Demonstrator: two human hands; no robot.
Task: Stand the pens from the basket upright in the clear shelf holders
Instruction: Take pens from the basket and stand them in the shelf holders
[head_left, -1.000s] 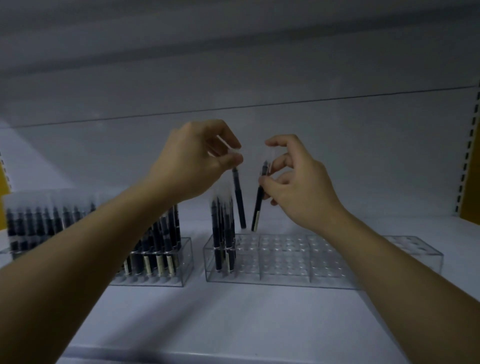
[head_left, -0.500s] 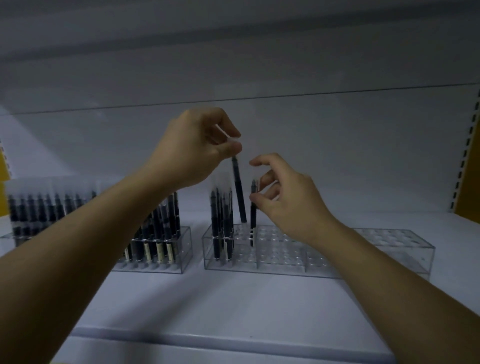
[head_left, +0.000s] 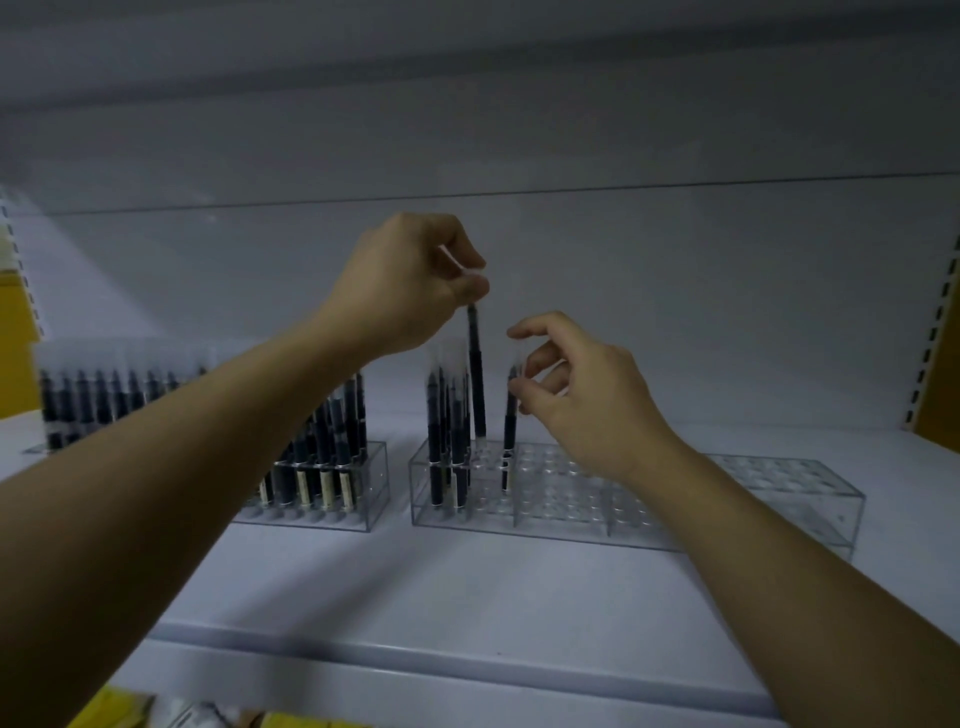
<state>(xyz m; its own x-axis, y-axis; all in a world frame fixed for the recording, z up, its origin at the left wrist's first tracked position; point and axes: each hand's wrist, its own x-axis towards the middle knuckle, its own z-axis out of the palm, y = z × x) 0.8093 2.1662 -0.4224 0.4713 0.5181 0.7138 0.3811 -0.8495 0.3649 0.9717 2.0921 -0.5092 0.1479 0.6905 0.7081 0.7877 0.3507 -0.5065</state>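
Note:
My left hand (head_left: 410, 280) pinches the clear cap of a dark pen (head_left: 476, 379) that hangs upright, its tip just over the back left holes of the middle clear holder (head_left: 571, 501). My right hand (head_left: 587, 400) holds the top of a second dark pen (head_left: 509, 436) between thumb and fingers. That pen stands in a hole of the same holder, a little right of the first. Several pens (head_left: 444, 441) fill the holder's left columns. The basket is out of view.
A full clear holder (head_left: 332, 493) stands to the left, with another row of pens (head_left: 104, 400) further left. An empty clear holder (head_left: 800, 488) adjoins on the right. Yellow packages (head_left: 124, 709) show below the shelf's front edge (head_left: 467, 660).
My right hand has come down and lowered its pen into a hole of the middle holder. My left hand stays raised with its pen, the tip now close over the holder.

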